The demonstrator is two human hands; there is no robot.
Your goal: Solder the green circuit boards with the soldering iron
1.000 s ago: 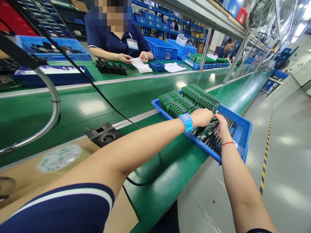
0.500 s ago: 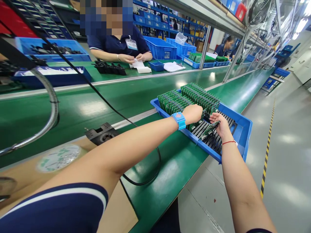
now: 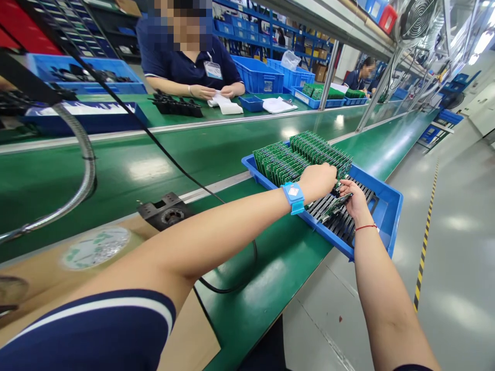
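A blue tray (image 3: 389, 203) sits on the green bench edge, holding two rows of upright green circuit boards (image 3: 305, 154) in a black slotted rack (image 3: 348, 216). My left hand (image 3: 319, 181), with a blue wrist strap, reaches over the rack's near end with fingers curled down among the boards; what they hold is hidden. My right hand (image 3: 356, 202) is closed on a green circuit board (image 3: 337, 203) lying tilted low over the empty slots.
A black cable and a black fixture (image 3: 164, 212) lie on the bench to the left, next to a flexible metal hose (image 3: 83, 180). Across the green conveyor a person handles white paper (image 3: 224, 104). Blue bins (image 3: 257, 77) stand behind.
My left hand shifted slightly right along the boards. The board in my right hand has dropped lower and flatter over the rack slots.
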